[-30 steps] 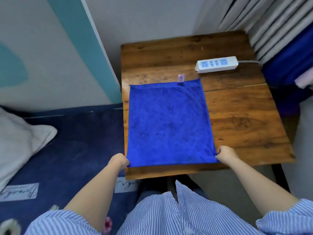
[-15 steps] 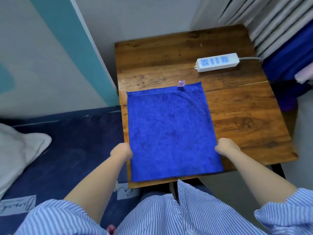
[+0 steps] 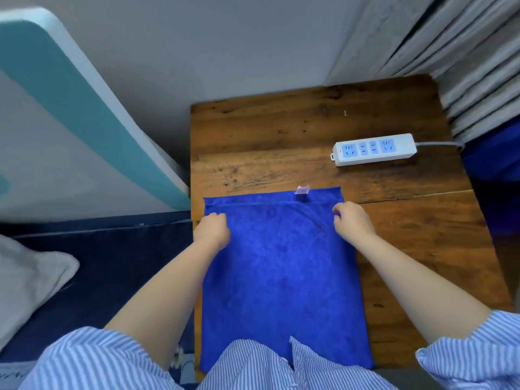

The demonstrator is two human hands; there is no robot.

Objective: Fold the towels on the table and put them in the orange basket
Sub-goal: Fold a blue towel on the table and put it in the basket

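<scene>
Here we have the blue towel (image 3: 281, 277) folded over on the wooden bench (image 3: 408, 249). Our left hand (image 3: 212, 230) and right hand (image 3: 353, 222) each pinch a corner of its upper layer, fingers curled onto the cloth, just short of the far hem. Beyond our right fingers lies a white power strip (image 3: 374, 149).

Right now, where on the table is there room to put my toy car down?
The brown wooden table is bare right of the blue terry towel, below the white power strip. Another bare patch lies along the far edge, between the wall and the power strip. The near left is crowded: the towel covers it, with the left hand and right hand gripping its folded edge.
</scene>
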